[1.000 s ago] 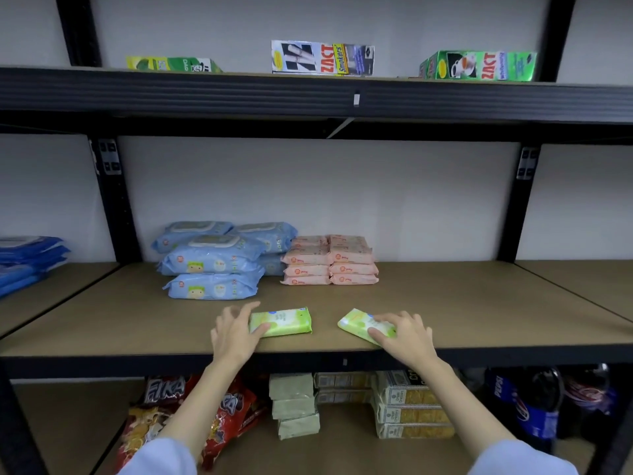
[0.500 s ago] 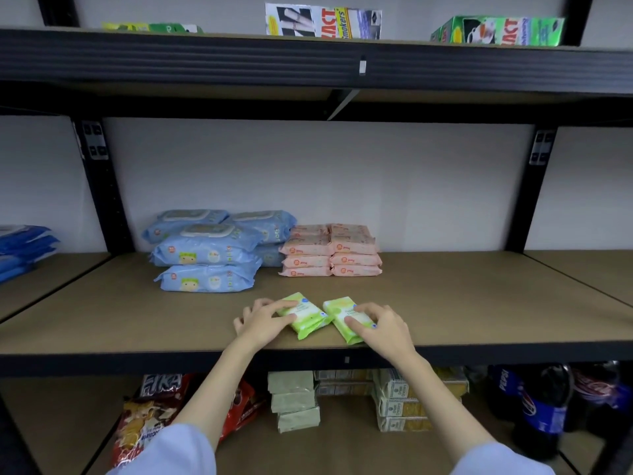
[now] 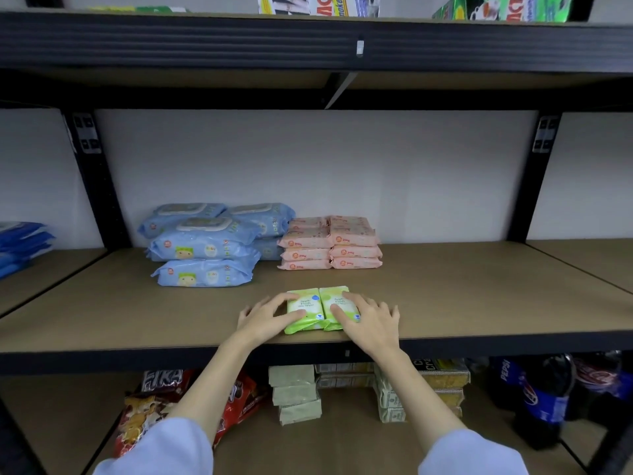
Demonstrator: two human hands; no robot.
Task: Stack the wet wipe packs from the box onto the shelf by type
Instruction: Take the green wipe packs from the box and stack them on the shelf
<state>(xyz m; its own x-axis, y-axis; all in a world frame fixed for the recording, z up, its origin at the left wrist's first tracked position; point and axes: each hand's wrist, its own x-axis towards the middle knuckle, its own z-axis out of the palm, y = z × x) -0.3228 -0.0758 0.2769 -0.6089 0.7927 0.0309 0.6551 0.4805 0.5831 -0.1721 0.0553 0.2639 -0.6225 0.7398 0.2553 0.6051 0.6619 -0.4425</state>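
My left hand (image 3: 265, 317) and right hand (image 3: 371, 320) rest with spread fingers on two green wipe packs (image 3: 320, 308) lying side by side between them, which I judge light, soft and slippery, best gripped along their outer long edges.

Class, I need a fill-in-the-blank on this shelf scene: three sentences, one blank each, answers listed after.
1. The two green packs lie side by side, and there are ____ hands on them.
2. The pink packs stand to the ____ of the blue packs.
3. The left hand and right hand rest near the ____ edge of the shelf.

Answers: two; right; front
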